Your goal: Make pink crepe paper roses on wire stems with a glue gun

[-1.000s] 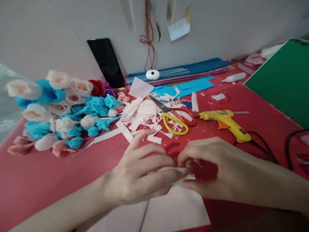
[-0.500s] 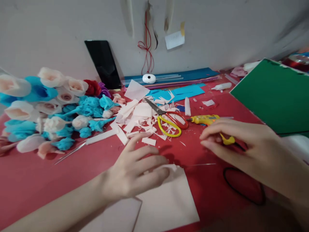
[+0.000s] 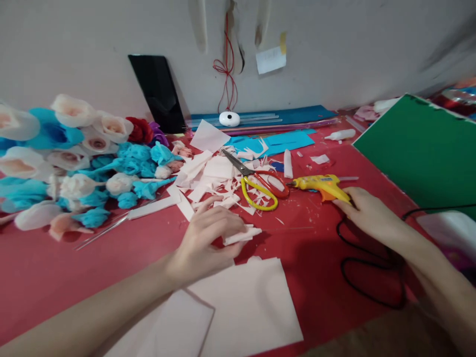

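My left hand (image 3: 211,240) is closed around a small pale rolled or folded paper piece (image 3: 243,235) above the red table. Pale paper sheets (image 3: 256,307) lie below that hand. At the right, my right hand (image 3: 366,214) has its fingers round the handle of a yellow glue gun (image 3: 322,184), which lies with its nozzle pointing left. Scissors (image 3: 256,182) with one yellow and one red handle rest, blades spread a little, on pale paper scraps (image 3: 213,171) between the hands and the wall.
Blue, pale and red paper flowers (image 3: 92,163) crowd the left. A dark phone (image 3: 159,94) leans on the wall near a white case (image 3: 229,118). A green board (image 3: 420,153) stands at the right, with a black cord (image 3: 345,282) in front. A small white bottle (image 3: 341,134) lies behind.
My right hand has moved onto the glue gun's handle and closed on it. My left hand has curled in, and the pale piece in it now shows clearly.
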Demonstrator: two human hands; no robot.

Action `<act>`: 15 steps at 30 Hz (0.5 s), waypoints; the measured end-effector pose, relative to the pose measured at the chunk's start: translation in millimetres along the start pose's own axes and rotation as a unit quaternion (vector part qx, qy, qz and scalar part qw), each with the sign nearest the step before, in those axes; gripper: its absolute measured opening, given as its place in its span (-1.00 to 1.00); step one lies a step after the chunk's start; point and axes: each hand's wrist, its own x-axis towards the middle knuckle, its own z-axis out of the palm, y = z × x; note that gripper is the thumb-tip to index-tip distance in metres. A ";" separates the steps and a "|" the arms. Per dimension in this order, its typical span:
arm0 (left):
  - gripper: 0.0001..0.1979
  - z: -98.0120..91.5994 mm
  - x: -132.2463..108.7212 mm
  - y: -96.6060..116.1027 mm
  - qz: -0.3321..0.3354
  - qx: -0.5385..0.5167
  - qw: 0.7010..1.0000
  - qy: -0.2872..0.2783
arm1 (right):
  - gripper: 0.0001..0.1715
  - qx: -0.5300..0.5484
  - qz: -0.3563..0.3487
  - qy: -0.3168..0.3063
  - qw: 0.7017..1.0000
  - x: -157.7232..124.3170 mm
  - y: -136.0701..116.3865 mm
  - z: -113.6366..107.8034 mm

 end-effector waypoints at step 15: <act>-0.91 -1.1 -1.6 -3.8 -0.008 -0.026 0.999 -0.022 | -0.41 0.081 0.144 0.078 0.983 -58.6 -64.7 11.4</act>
